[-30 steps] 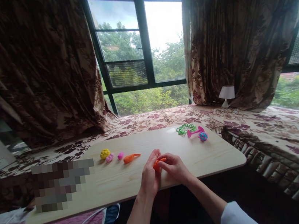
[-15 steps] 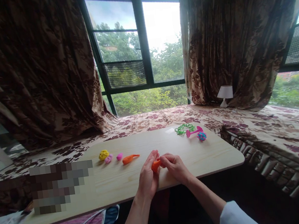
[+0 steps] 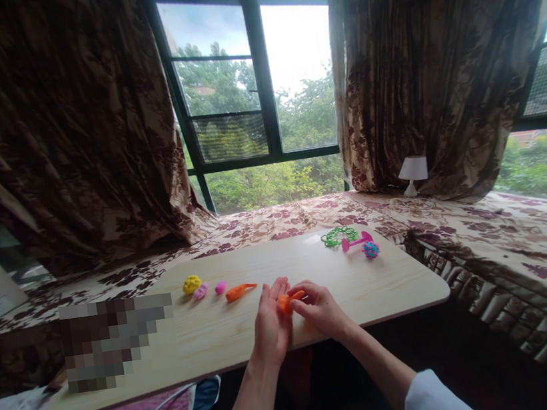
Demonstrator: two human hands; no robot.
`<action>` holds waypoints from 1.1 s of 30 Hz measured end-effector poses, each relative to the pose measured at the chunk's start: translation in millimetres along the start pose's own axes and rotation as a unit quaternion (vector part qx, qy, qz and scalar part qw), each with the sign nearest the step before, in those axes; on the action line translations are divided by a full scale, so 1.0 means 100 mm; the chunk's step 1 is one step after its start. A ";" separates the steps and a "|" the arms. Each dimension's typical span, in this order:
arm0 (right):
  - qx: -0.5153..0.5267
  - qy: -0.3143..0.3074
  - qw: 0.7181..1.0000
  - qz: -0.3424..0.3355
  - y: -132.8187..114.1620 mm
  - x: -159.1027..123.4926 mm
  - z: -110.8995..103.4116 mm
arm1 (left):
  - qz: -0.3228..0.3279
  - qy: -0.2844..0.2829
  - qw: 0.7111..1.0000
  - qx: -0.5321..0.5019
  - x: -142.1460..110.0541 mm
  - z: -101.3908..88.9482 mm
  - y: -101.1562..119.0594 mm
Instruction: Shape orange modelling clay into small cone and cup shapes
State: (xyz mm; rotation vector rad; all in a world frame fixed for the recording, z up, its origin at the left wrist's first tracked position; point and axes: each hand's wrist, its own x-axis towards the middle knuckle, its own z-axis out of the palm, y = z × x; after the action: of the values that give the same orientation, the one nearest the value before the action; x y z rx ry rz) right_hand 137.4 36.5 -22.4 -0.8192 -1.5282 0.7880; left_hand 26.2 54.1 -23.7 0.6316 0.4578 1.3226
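Resting a lump (image 3: 285,305) on the left hand (image 3: 272,324), against the right hand (image 3: 323,309), facing other lumps (image 3: 192,284) leftward on the table (image 3: 211,347), a ball (image 3: 371,250) at far right, a window (image 3: 264,78) behind.

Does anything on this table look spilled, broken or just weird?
The pixelated patch over the left end of the table looks odd: its blocky squares hide whatever is there. Otherwise, I see no spill or damage, even around the handled orange piece.
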 end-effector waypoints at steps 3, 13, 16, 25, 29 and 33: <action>-0.015 -0.010 1.000 -0.006 0.00 -0.01 0.01 | 0.000 -0.011 1.000 0.012 -0.02 0.00 0.01; -0.010 -0.008 1.000 -0.013 0.05 0.00 0.01 | 0.008 -0.038 0.998 0.042 -0.03 0.00 0.04; -0.009 -0.016 1.000 -0.021 0.02 -0.02 0.00 | 0.003 -0.040 0.999 0.032 -0.03 -0.03 0.09; -0.020 -0.040 0.998 -0.043 0.02 -0.03 0.03 | 0.008 -0.027 0.994 0.110 -0.05 0.03 0.05; -0.055 0.001 0.998 -0.009 0.10 0.04 -0.06 | 0.071 0.038 0.981 0.177 -0.06 -0.11 0.16; -0.193 -0.032 0.980 -0.041 0.10 0.19 -0.17 | 0.156 0.115 0.930 0.312 -0.08 -0.30 0.34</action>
State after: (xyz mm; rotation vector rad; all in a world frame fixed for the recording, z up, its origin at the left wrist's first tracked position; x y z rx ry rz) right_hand 153.8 58.1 -19.1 -1.0121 -1.7911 0.4649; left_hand -20.4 55.1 -24.0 1.1165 1.0257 1.5650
